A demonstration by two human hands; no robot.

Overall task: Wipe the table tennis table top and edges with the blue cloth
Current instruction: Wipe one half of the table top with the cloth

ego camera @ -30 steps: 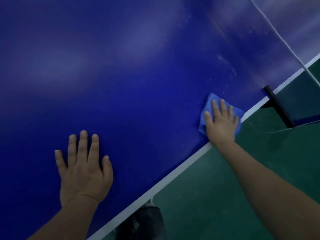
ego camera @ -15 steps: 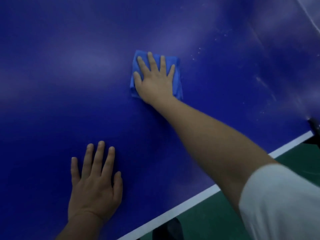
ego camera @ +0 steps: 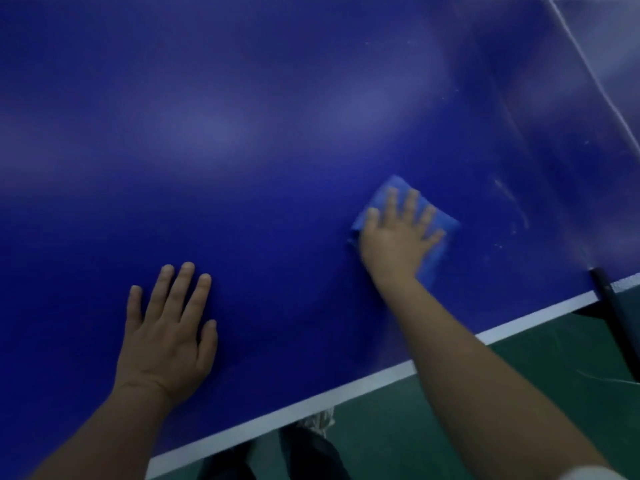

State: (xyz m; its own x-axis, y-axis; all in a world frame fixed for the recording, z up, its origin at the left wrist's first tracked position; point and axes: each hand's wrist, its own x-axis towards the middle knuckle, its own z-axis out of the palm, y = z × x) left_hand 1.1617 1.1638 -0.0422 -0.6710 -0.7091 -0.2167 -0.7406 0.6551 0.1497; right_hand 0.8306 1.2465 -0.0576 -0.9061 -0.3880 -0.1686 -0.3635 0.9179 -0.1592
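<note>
The dark blue table tennis table top (ego camera: 259, 140) fills most of the view, with its white edge line (ego camera: 346, 389) running diagonally along the near side. A folded blue cloth (ego camera: 445, 225) lies flat on the top, right of centre. My right hand (ego camera: 398, 237) presses on it with straight, spread fingers and covers most of it. My left hand (ego camera: 169, 334) rests flat on the bare table top to the lower left, fingers straight, holding nothing.
The black net post (ego camera: 613, 323) clamps the table edge at the right, and the net's white top cord (ego camera: 588, 71) runs up the right side. Pale smudges (ego camera: 509, 199) mark the top near the net. Green floor (ego camera: 433, 427) lies below the edge.
My right hand has slid the cloth back from the far middle of the table toward the near edge and the net. My left hand stays planted flat on the top.
</note>
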